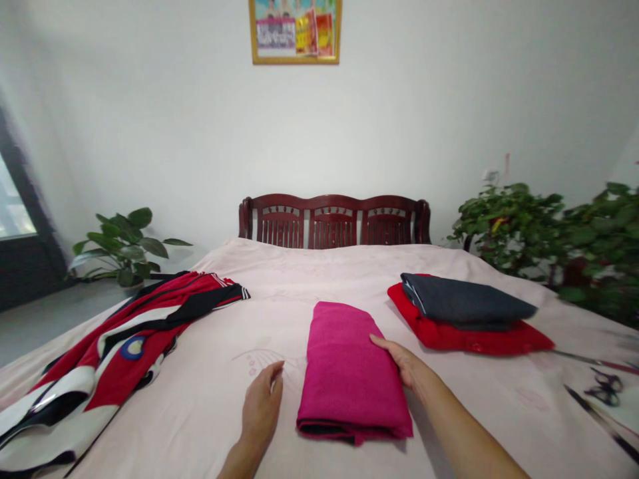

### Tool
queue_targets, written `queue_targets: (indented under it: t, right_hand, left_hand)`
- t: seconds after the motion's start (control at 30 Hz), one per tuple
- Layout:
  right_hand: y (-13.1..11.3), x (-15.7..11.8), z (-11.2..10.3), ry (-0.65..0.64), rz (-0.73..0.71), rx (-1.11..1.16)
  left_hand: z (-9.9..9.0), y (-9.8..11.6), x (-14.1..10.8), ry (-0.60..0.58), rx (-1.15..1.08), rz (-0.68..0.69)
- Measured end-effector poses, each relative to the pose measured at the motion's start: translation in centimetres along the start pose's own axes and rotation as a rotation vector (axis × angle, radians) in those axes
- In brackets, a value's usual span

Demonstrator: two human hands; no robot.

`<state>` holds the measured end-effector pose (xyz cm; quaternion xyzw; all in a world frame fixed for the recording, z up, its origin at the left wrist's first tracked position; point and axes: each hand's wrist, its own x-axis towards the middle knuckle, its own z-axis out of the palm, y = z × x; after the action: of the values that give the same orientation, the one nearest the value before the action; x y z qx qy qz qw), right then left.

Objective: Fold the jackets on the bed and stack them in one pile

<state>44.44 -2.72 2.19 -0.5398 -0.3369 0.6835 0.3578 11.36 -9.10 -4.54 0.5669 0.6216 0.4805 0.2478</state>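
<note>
A folded magenta garment (352,372) lies on the pale pink bedsheet in front of me, its dark inside layer showing at the near edge. My right hand (399,359) grips its right side, thumb on top and the other fingers hidden at the edge. To the left of the garment, my left hand (262,402) rests over the sheet, open, its fingers loosely bent and holding nothing. Farther right sits a stack: a folded dark grey garment (464,301) on top of a folded red garment (499,338). A red, black and white jacket (134,332) is spread unfolded at the left.
The pink bedsheet (210,379) reaches back to a dark red wooden headboard (333,223). Potted plants stand at the left (130,246) and right (514,229). At the right edge lie dark scissors (604,386) and a long dark strip (599,422). A framed picture (295,33) hangs above.
</note>
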Motion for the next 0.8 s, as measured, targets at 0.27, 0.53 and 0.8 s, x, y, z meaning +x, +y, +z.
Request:
queue_targets:
  t: [0.27, 0.53, 0.8]
  right_hand:
    - [0.7, -0.5, 1.0, -0.197, 0.063, 0.342]
    - [3.0, -1.7, 4.5, -0.053, 0.004, 0.435]
    - [-5.7, -5.2, 1.0, 0.127, -0.435, 0.438]
  left_hand:
    - [0.3, -0.1, 0.9, -0.066, 0.196, 0.042]
    - [0.3, -0.6, 1.6, -0.156, 0.243, 0.078]
    - [0.4, -1.7, 1.9, -0.117, 0.226, 0.082]
